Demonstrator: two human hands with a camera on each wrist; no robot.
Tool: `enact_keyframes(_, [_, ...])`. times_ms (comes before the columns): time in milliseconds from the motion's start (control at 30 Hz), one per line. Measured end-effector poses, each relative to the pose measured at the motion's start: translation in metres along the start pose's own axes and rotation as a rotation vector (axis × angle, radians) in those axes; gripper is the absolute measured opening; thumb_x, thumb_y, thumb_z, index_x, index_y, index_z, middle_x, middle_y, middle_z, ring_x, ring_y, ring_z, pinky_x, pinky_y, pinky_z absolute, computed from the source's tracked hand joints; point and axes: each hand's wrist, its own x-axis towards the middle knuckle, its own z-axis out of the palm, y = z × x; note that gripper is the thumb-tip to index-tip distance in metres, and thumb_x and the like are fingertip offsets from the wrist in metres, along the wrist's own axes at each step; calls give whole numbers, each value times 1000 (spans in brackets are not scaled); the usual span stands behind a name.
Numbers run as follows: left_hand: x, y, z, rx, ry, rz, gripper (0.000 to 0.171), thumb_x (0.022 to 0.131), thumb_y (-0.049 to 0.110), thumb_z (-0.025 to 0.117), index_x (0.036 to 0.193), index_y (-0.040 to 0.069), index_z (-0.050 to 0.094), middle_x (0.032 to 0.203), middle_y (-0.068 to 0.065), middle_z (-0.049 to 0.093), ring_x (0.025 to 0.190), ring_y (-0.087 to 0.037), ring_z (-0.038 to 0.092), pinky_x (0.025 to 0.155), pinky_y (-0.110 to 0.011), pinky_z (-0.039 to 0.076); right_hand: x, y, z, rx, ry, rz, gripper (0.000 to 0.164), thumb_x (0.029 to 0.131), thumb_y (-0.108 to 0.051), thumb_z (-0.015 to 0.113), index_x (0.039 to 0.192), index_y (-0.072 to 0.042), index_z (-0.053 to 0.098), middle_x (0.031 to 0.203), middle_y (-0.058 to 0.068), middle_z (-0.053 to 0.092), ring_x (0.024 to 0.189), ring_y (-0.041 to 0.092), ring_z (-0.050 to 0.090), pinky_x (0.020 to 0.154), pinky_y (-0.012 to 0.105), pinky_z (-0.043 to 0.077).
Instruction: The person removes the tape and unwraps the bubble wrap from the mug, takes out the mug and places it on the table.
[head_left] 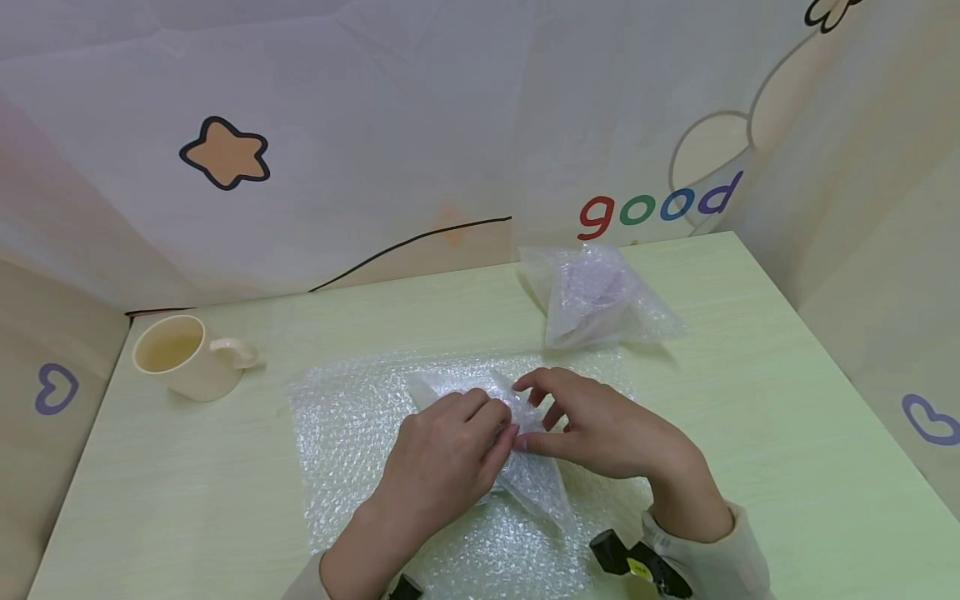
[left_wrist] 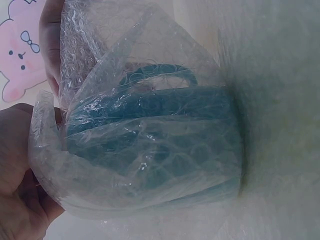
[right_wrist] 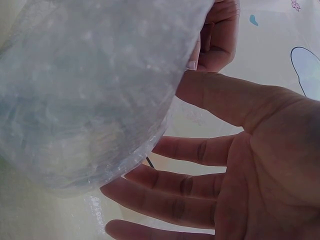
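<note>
- Cream printed backdrop (head_left: 375, 125) behind, then pale-green worktop (head_left: 187, 492). What's on it, biggest first?
- Flat bubble-wrap sheet (head_left: 345, 442), clear, dimpled, mid-worktop. Puffy wrapped bundle (head_left: 592, 292) at the back, pinkish inside, pointed corners; can't read the contents.
- And the workpiece?
- Blue-green mug (left_wrist: 155, 107), cylindrical, upright over the sheet, inside a loose bubble-wrap wrapper (head_left: 536, 483). Loop handle shows through the film in the left wrist view.
- Other stuff?
- Cream mug (head_left: 213, 367), smooth, uncovered, off to the left, well apart from the wrapping. Handle points toward the sheet.
- Grip?
- Left hand (head_left: 450, 458) pinches the wrapper near its top. Right hand (head_left: 600, 417): fingers spread wide, thumb at the wrapper's edge.
- Obstructions?
- Wrapper and hands block the head view of the blue-green mug.
</note>
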Motion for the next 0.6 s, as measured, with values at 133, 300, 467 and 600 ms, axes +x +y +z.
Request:
enact_keyframes(133, [0, 0, 0, -3, 0, -3, 9, 90, 22, 78, 88, 19, 70, 78, 11, 64, 63, -5, 54, 52, -18, 46, 0, 0, 0, -2, -1, -4, 57, 93, -40, 78, 138, -14, 56, 127, 8, 64, 104, 18, 68, 81, 28, 58])
enact_keyframes(300, [0, 0, 0, 0, 1, -2, 9, 90, 21, 78, 88, 19, 70, 77, 11, 63, 63, -5, 54, 52, -19, 46, 0, 0, 0, -2, 0, 2, 56, 92, -40, 78, 138, -14, 56, 127, 7, 64, 104, 19, 68, 81, 28, 58])
enact_keyframes(467, [1, 1, -1, 0, 3, -2, 9, 90, 21, 78, 88, 20, 70, 78, 11, 63, 62, -5, 54, 51, -18, 45, 0, 0, 0, 4, -3, 4, 57, 92, -40, 78, 138, -14, 56, 128, 7, 64, 104, 19, 68, 81, 28, 58])
enact_keyframes(600, [1, 1, -1, -2, 3, -3, 8, 90, 21, 78, 88, 20, 70, 78, 11, 64, 63, -5, 54, 51, -18, 45, 0, 0, 0, 7, -5, 4, 56, 92, -39, 78, 138, -14, 56, 128, 7, 64, 104, 19, 68, 81, 28, 58])
